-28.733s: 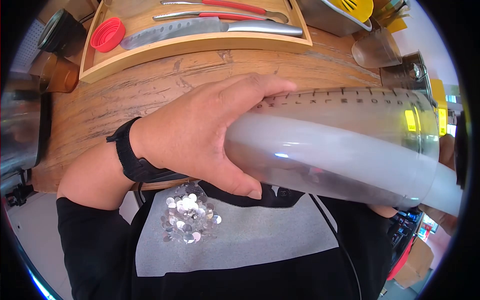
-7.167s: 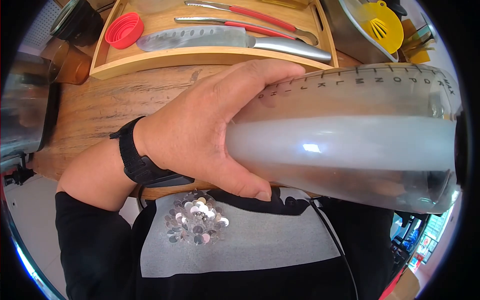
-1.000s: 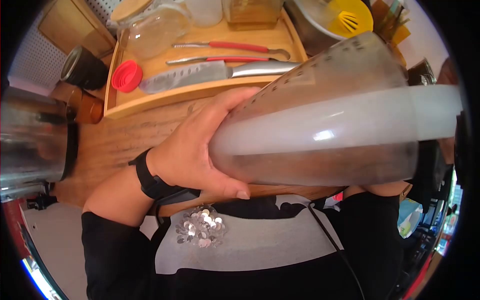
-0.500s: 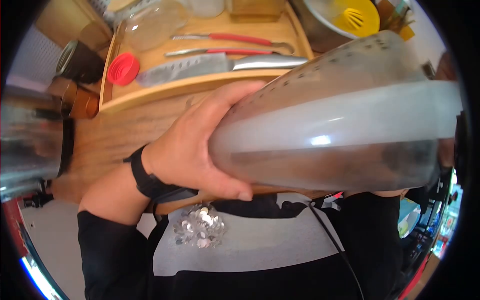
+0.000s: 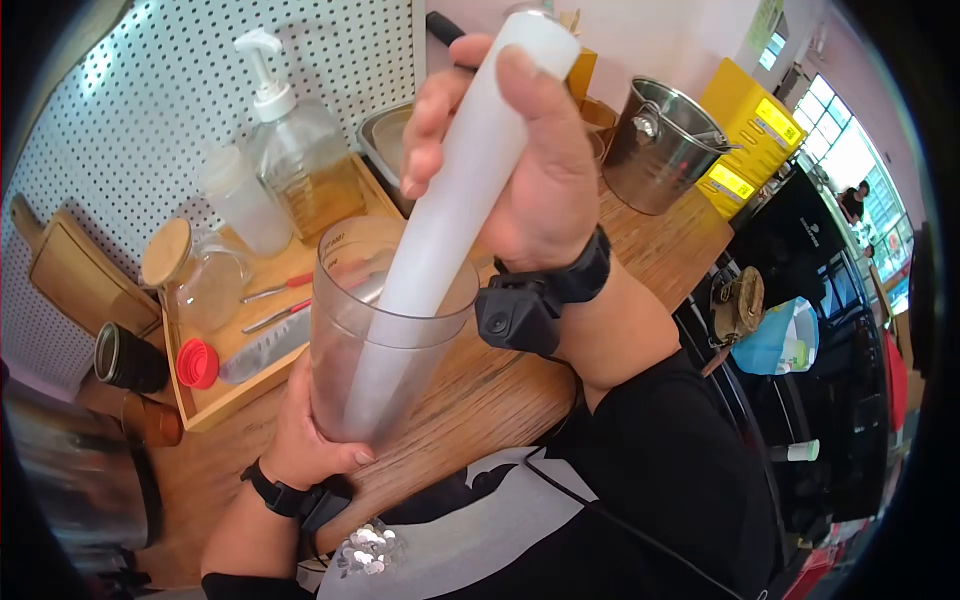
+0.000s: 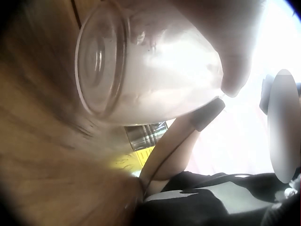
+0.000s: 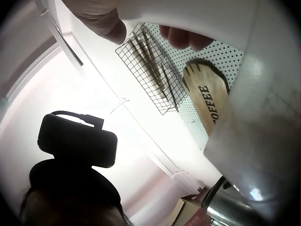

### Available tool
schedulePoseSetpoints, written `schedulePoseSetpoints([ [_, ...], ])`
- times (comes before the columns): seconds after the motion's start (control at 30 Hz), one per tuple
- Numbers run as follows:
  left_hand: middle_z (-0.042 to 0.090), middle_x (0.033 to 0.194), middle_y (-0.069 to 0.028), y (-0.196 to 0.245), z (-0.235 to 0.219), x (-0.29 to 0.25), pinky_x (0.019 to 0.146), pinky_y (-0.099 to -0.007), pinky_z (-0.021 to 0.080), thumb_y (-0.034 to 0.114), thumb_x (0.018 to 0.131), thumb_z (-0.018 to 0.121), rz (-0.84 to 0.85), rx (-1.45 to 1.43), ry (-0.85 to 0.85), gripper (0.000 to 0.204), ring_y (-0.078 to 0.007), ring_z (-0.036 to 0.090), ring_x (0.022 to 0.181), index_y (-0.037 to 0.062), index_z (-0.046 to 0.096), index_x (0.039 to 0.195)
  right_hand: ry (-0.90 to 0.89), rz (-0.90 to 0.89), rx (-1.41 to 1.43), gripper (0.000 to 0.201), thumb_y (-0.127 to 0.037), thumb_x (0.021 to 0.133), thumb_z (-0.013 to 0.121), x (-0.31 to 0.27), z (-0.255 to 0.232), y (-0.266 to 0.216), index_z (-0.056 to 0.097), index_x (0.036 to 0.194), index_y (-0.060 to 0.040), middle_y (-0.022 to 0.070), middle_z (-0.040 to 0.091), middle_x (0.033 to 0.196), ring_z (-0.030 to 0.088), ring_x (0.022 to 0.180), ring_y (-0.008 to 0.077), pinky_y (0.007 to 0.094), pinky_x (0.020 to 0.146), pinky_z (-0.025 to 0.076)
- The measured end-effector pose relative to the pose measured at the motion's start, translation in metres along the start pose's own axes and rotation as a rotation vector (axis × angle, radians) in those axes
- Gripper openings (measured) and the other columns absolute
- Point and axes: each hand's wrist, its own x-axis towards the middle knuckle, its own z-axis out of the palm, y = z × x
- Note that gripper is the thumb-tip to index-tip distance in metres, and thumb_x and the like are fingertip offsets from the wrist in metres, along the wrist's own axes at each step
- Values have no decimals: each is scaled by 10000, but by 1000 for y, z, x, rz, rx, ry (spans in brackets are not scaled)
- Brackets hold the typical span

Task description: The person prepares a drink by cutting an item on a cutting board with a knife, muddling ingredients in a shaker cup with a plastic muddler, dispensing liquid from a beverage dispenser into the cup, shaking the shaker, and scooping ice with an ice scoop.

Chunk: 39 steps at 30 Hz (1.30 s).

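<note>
A tall clear plastic cup [image 5: 335, 365] with printed scale marks is held in my left hand [image 5: 305, 435], whose fingers and thumb wrap its lower side. Its round base shows close to the wooden table in the left wrist view. A thick white translucent rod [image 5: 455, 175] slants into the cup, its lower part visible through the wall and its upper end well above the rim. My right hand [image 5: 555, 165] grips that rod near the top, thumb along the near side. In the right wrist view, the right fingers [image 7: 101, 19] curl beside the pale rod [image 7: 202, 14].
Behind the cup, a wooden tray [image 5: 190, 418] bears a knife [image 5: 265, 345], red-handled tongs [image 5: 285, 287], a red silicone cup [image 5: 197, 363], a glass jug [image 5: 205, 290] and a pump bottle [image 5: 310, 175]. A steel bucket [image 5: 655, 150] stands right. A dark metal container [image 5: 75, 465] is at left.
My right hand, mostly out of view before, has come up into sight with the rod. The cup now stands more upright and farther from the head camera, and the view has tilted up and right.
</note>
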Motion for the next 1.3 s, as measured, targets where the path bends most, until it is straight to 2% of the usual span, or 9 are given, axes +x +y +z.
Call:
schedulePoseSetpoints([
  [0.4,440,1354,-105,-5,4,4,1070,-372,306,407,560,904,15,-8,-27,1140,-215,423,1264,6,271,1419,-23,106,-2,297,-394,971,482,-7,-7,-6,567,1080,-131,91,595,842,598,697,214,391,635,510],
  [0.6,476,1326,-126,-8,2,8,1055,-365,326,434,568,889,91,111,-7,1104,-228,454,1237,2,314,1406,-68,-64,88,249,-394,930,558,-7,15,-19,546,1020,-162,80,611,799,614,641,233,397,594,530],
  [0.63,489,1314,-134,-9,-1,8,1049,-363,333,446,570,883,126,192,-24,1091,-232,464,1228,1,332,1399,-129,-82,145,317,-402,929,554,-4,12,-23,545,1054,-110,80,612,799,619,685,232,374,625,533],
  [0.7,511,1292,-145,-9,2,9,1042,-358,341,460,575,873,129,160,32,1069,-235,477,1217,1,354,1389,-184,-101,18,426,-468,939,477,-3,-2,-27,555,1062,-67,62,512,836,482,686,170,332,613,444],
  [0.9,500,1312,-158,-11,-3,7,1032,-358,359,395,589,872,144,116,24,1047,-243,485,1216,0,336,1398,-247,90,42,403,-354,871,577,13,-1,-17,513,1038,7,49,448,817,438,695,151,290,640,398],
  [1.0,504,1300,-156,-7,-4,3,1034,-357,361,350,588,879,149,168,16,1058,-246,489,1209,-2,310,1407,-243,198,63,240,-124,747,653,22,3,-43,446,835,-39,24,413,796,418,671,114,243,660,396],
  [1.1,509,1290,-151,-6,1,1,1026,-357,372,318,579,884,143,172,-1,1070,-253,495,1202,9,293,1415,-87,294,258,197,1,758,609,9,-1,-34,435,787,-85,2,431,739,449,700,87,192,665,386],
  [1.17,511,1287,-152,-5,5,0,1013,-364,389,319,567,885,97,41,8,1061,-272,509,1186,33,311,1412,49,406,303,203,-17,817,622,-6,-11,-28,447,767,-107,-1,456,727,483,681,78,182,640,408],
  [1.3,421,1389,-111,7,1,-2,1057,-387,342,350,501,947,10,125,-95,1244,-214,426,1269,9,218,1450,68,407,317,192,-32,819,624,-13,-28,-18,452,772,-104,0,462,726,486,673,81,185,633,413],
])
